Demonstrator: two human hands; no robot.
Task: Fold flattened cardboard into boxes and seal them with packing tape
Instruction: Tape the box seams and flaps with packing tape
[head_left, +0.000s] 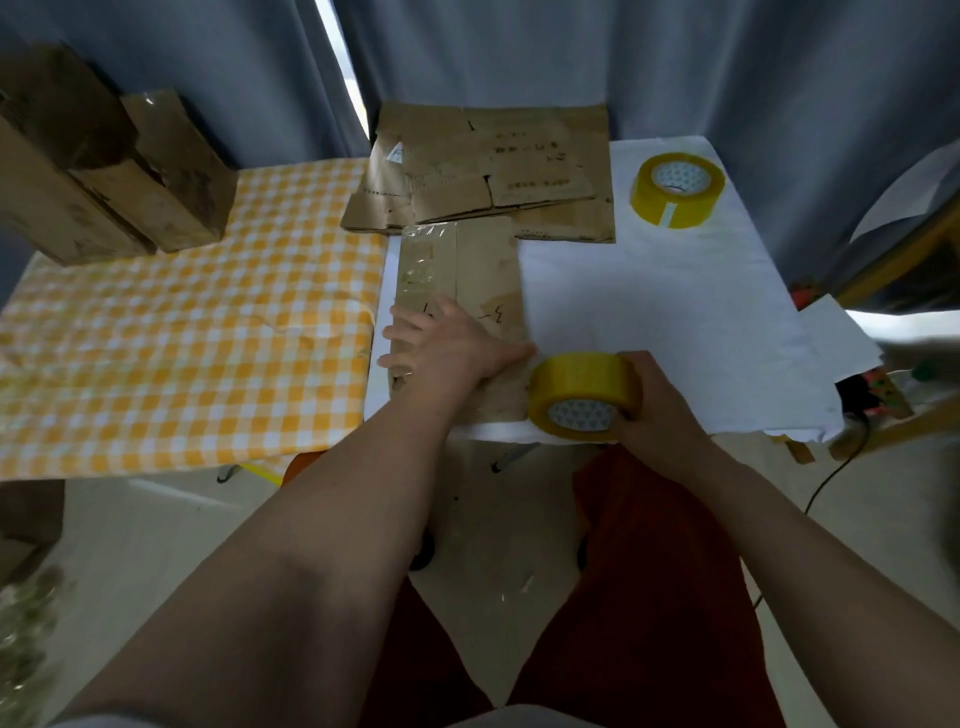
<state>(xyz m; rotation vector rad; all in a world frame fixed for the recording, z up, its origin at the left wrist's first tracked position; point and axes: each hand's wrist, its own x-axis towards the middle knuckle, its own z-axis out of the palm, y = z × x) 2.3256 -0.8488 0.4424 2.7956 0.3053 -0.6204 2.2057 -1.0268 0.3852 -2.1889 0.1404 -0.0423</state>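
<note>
- A person sat at two tables pushed together, seen from a camera on their own head looking down past both bare forearms.
- The left hand (445, 347) lay palm down on a folded cardboard box (470, 291), its fingers spread and straight, pressing the near part of the box's top.
- The box rested on the white table (670, 317), near its left edge, with its long side running away from the person. Clear tape showed as a shiny strip along the left part of its top, and dark pen marks were written near the hand.
- The right hand (655, 400) grasped a yellow tape roll (583, 396), fingers curled round its outer rim. The roll was held at the near edge of the white table, just beside the box's near right corner.
- A second yellow tape roll (677, 189) sat on the far right of the white table, well apart from the hands.
- A stack of flattened cardboard (488, 171) lay at the far side of the white table, touching the far end of the box.
- To the left, a table with a yellow checked cloth (182, 343) carried several finished brown boxes (109, 171) at its far left corner.
- Blue-grey curtains (571, 57) hung behind both tables.
</note>
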